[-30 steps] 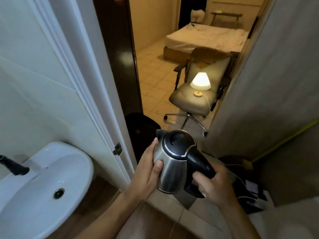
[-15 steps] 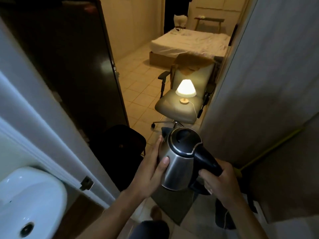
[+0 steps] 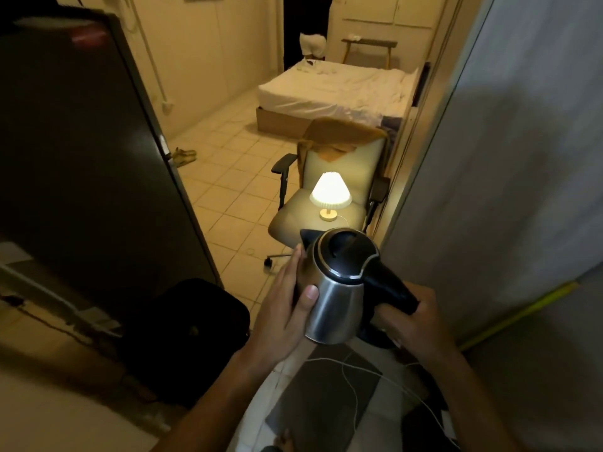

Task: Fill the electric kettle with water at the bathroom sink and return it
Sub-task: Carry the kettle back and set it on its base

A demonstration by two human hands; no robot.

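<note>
Nearest the camera, a grey mat [image 3: 326,396] lies on the floor with a thin white cord [image 3: 350,383] trailing across it. Above it, the electric kettle [image 3: 336,288] is held in the air in the doorway, upright with a slight tilt, lid closed, spout pointing away toward the bedroom. The left hand [image 3: 284,314] lies flat against the steel body, fingers [image 3: 295,269] spread along the side and thumb across the front. The right hand [image 3: 414,324] is wrapped tight round the black handle. A black bin [image 3: 186,334] stands on the floor just left of the left hand, at the foot of the dark open door [image 3: 85,151]. A grey wall [image 3: 509,158] bounds the right side. Beyond the kettle, an office chair [image 3: 329,197] carries a lit table lamp [image 3: 330,195] on its seat and a brown cloth [image 3: 339,135] over its back. A pair of sandals [image 3: 183,155] lies on the tiled floor [image 3: 228,177] near the door. Farthest, a bed [image 3: 339,93] with white sheets.
</note>
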